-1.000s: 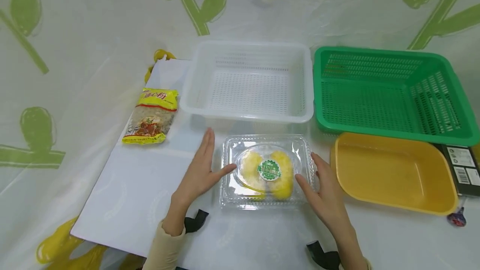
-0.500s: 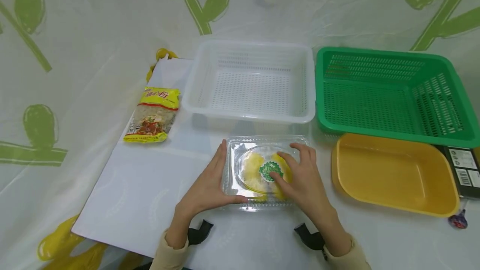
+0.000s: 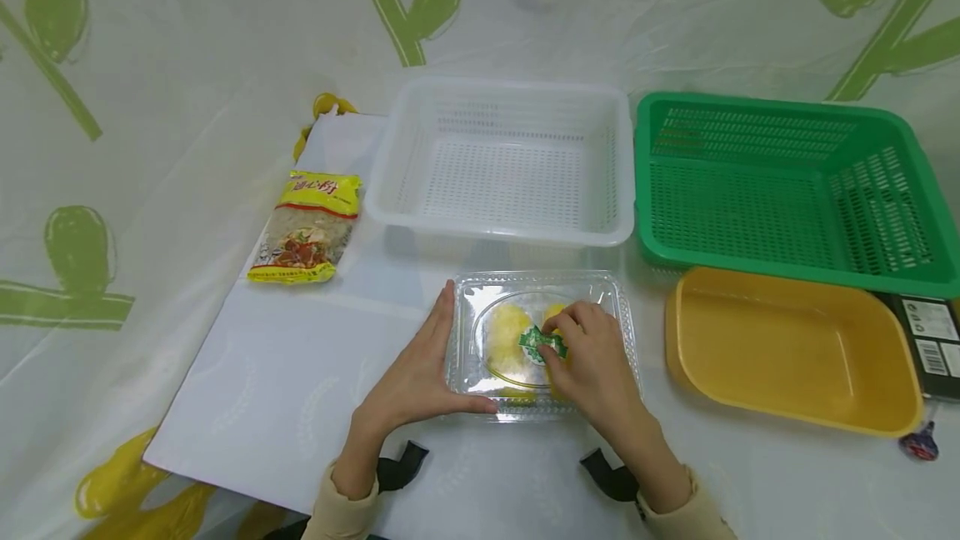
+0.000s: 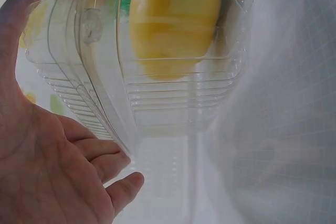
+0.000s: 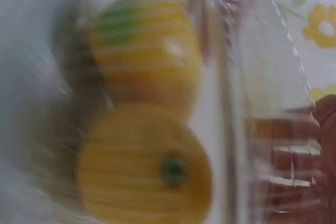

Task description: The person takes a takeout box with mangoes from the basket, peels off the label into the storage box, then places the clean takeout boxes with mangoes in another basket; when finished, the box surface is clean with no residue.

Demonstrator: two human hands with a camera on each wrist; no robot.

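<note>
Since the earlier frame, the right hand (image 3: 596,361) has drawn its spread fingers together over the clear container (image 3: 467,298), and its thumb and index finger now pinch the green-and-white label (image 3: 532,343) on the lid. The left hand (image 3: 411,380) stays spread wide, thumb along the near edge, fingers along the left side. The container, with 2 yellow items (image 3: 507,332) inside, sits on the counter (image 3: 247,373) in front of the white basket (image 3: 498,234), left of the yellow tub (image 3: 780,348).

Soft light, glare on lid (image 3: 498,319), right wrist view — blurred
</note>
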